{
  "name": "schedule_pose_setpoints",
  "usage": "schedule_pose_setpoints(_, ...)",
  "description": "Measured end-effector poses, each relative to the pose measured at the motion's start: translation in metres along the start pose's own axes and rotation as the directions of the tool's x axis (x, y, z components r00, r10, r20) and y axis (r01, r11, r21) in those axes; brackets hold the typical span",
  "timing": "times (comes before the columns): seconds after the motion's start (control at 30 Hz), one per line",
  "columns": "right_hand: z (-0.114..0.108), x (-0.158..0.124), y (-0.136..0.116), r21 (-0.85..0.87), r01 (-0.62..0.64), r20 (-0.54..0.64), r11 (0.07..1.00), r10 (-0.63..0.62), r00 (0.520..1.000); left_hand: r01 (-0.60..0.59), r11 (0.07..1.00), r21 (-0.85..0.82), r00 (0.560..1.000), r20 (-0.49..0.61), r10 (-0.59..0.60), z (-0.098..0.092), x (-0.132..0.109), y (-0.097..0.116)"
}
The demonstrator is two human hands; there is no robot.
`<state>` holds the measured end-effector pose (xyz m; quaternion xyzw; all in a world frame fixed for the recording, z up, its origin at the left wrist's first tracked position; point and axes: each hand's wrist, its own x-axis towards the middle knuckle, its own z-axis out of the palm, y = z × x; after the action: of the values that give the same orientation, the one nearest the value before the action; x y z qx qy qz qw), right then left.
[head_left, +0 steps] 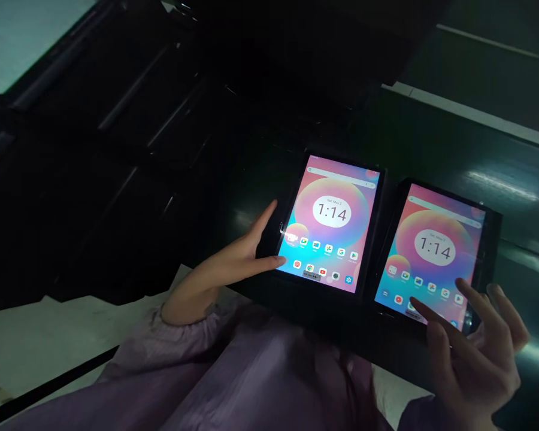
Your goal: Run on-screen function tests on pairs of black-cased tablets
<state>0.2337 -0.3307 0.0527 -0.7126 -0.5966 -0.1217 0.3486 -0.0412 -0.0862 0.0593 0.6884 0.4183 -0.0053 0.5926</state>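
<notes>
Two lit tablets lie side by side on a dark surface, both showing 1:14 and rows of app icons. My left hand [247,251] is at the left edge of the left tablet [332,224], thumb over its lower left corner and another finger stretched up beside it; the hand is open. Over the lower part of the right tablet [431,251] is my right hand [476,341], fingers apart and bent, the index fingertip at the bottom icons. It holds nothing. Whether that fingertip touches the glass cannot be made out.
The dark green tabletop [467,149] has a pale strip [476,117] across it at the upper right. Dark ridged panels [130,102] fill the left. A pale lit panel [27,36] is at the top left. Pale floor [72,335] shows at the lower left.
</notes>
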Motion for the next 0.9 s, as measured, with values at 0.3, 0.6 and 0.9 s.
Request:
schedule_pose_setpoints(0.3,-0.006,0.0,0.001,-0.002,0.039,0.048,0.999,-0.039,0.998,-0.031,0.999,-0.021,0.999,-0.012,0.031,0.001,0.006,-0.007)
schedule_pose_setpoints(0.6,0.008,0.004,0.002,-0.013,0.024,0.023,1.0,-0.023,0.999,0.038,0.998,-0.047,0.999,-0.021,-0.039,-0.001,0.005,0.0)
schedule_pose_setpoints(0.9,-0.006,0.007,0.051,-0.22,-0.291,-0.072,0.931,0.282,0.957,-0.082,0.783,-0.616,0.863,-0.438,-0.253,0.028,0.048,0.001)
